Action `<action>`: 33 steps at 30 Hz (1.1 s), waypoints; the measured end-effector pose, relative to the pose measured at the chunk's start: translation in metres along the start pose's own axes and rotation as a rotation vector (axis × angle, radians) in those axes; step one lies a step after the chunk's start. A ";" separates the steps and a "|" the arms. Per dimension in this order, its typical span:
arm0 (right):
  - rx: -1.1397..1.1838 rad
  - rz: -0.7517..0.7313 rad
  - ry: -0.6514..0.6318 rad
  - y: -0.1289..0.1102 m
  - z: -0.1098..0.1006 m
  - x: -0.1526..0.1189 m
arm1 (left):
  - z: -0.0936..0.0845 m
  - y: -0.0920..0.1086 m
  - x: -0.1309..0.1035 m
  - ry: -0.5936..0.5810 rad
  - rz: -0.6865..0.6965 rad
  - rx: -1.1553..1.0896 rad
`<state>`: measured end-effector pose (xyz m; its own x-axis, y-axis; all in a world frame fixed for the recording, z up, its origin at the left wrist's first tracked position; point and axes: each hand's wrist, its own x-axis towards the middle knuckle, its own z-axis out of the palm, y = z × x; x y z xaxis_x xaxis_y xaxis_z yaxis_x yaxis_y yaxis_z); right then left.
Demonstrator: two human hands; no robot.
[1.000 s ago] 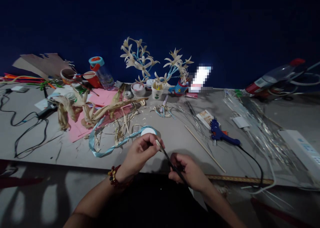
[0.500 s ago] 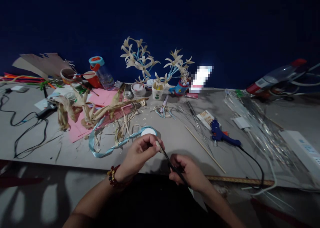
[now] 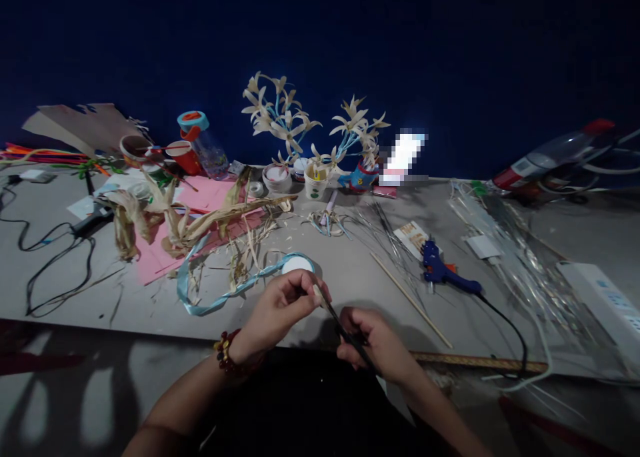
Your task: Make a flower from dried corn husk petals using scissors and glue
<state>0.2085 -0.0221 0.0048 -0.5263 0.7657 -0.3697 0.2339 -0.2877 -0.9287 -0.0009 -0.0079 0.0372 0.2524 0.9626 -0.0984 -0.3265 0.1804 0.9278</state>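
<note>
My left hand (image 3: 285,302) is closed in a pinch on a small pale strip (image 3: 317,291), which looks like a piece of corn husk. My right hand (image 3: 373,340) is wrapped round a slim dark tool, seemingly a pair of scissors (image 3: 345,331). Its narrow end points up and left and reaches the left fingertips, touching or almost touching the strip. The fingers partly hide the tool's handle. Just behind the left hand lies a white round spool (image 3: 297,265) with light blue ribbon (image 3: 215,305) trailing left from it.
Dried corn husks (image 3: 175,233) lie over pink paper (image 3: 155,263) on the left. Husk flowers (image 3: 285,120) stand in cups (image 3: 316,182) at the back. To the right are a wooden stick (image 3: 413,301), a blue glue gun (image 3: 447,273) with its cord, and bundled wires (image 3: 540,263).
Almost nothing differs. Both hands keep their grips in nearly the same place, with the left fingertips shifted very slightly; the view has moved a touch.
</note>
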 end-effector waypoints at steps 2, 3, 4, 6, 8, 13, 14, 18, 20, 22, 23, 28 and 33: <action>-0.016 0.000 0.004 0.000 0.000 0.000 | 0.000 0.000 0.000 -0.004 0.001 0.000; -0.027 -0.003 0.010 0.000 0.000 0.000 | -0.001 -0.001 0.000 -0.005 0.002 -0.001; -0.038 -0.007 0.015 0.000 0.000 0.000 | -0.001 -0.001 0.000 -0.007 0.001 -0.001; -0.052 -0.023 0.017 0.001 0.000 0.001 | -0.003 -0.002 0.000 -0.011 -0.002 -0.001; -0.048 -0.041 0.009 0.003 0.000 0.002 | -0.004 -0.002 0.000 -0.017 -0.006 0.000; -0.057 -0.052 0.019 0.006 0.002 0.003 | -0.007 0.000 0.001 -0.025 -0.016 -0.001; -0.058 -0.050 0.017 0.005 0.002 0.003 | -0.007 0.000 0.001 -0.028 -0.019 0.000; -0.065 -0.044 0.013 0.000 0.001 0.004 | -0.009 0.001 0.000 -0.049 -0.035 0.010; -0.079 -0.035 0.041 -0.004 -0.002 0.004 | -0.010 0.001 0.000 -0.062 -0.032 -0.002; -0.094 -0.026 0.081 -0.007 -0.007 0.004 | -0.011 0.001 0.000 -0.060 -0.027 -0.016; -0.119 -0.028 0.107 -0.007 -0.011 0.004 | -0.012 0.001 0.000 -0.052 -0.025 -0.018; -0.687 -0.021 0.344 0.004 -0.031 0.001 | -0.014 0.000 0.000 0.001 -0.055 0.006; -1.220 -0.081 0.512 0.021 -0.045 -0.005 | -0.012 -0.004 0.001 0.030 -0.047 -0.012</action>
<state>0.2530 -0.0060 -0.0120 -0.2707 0.9626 -0.0123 0.9382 0.2609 -0.2274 -0.0100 -0.0054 0.0287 0.2400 0.9587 -0.1523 -0.3259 0.2274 0.9177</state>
